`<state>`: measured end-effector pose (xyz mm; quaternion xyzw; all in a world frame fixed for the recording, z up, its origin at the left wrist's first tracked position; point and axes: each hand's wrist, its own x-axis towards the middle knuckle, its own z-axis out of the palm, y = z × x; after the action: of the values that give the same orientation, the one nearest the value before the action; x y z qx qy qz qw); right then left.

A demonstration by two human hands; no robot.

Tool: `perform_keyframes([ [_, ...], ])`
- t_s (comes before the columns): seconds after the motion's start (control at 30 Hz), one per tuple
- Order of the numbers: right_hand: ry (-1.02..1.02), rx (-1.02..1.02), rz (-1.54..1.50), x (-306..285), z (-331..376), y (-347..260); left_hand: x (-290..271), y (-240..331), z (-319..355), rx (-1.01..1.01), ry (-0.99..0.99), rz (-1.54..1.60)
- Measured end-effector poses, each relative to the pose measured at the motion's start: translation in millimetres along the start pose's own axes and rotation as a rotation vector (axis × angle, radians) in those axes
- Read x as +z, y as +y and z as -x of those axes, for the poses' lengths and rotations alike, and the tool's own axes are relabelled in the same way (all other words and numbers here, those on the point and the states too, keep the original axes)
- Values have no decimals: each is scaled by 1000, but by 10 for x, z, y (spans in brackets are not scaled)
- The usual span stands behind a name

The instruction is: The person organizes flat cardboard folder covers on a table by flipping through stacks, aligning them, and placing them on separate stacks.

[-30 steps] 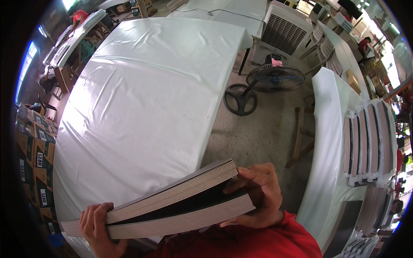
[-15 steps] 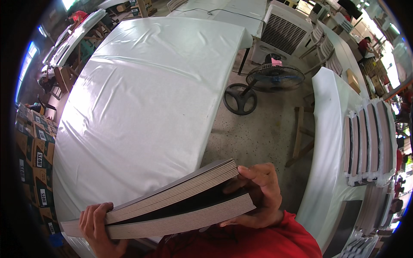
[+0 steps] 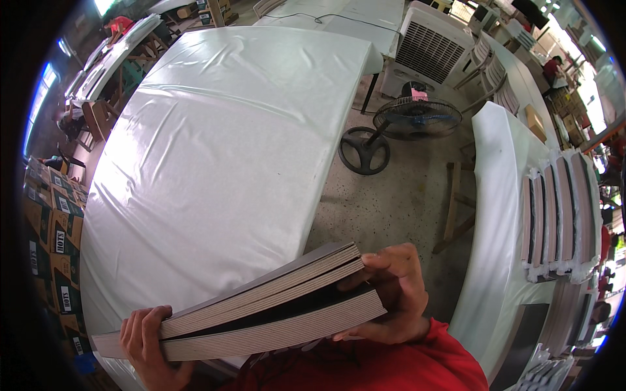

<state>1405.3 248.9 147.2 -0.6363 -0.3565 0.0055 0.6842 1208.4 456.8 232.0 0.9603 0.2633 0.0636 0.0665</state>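
A: Where are we with this stack of thin boards?

B: We hold it aslant above the near end of the white-covered table, apparently parting or leafing through it. Our left hand is clamped round the left end, where the layers meet; our right hand half-curls around the right end, fingers reaching into the dark gap. How firmly it grips, we cannot tell.

A: And the next move?

B: We judge it calls for a steady left grip while the right fingers control the loose edges; a narrower split shows in the upper section too.

A: What is around us?

B: Our table's cover is glossy and creased. Beyond its right edge we see a black fan and a white air cooler. Cartons stand at our left; wrapped bundles line the right-hand table.
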Motion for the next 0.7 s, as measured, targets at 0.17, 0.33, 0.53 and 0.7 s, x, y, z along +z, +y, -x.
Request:
perform_keyframes([
  [0.17, 14, -8, -76, 18, 7, 41, 10, -8, 5, 0, 4, 3],
  [0.33, 26, -18, -101, 31, 6, 77, 6, -22, -11, -2, 1, 8],
  [0.53, 28, -27, -92, 36, -11, 73, 16, -43, -8, 24, 24, -10],
  [0.7, 20, -13, -96, 24, 8, 71, 13, -25, -3, 14, 11, 7],
])
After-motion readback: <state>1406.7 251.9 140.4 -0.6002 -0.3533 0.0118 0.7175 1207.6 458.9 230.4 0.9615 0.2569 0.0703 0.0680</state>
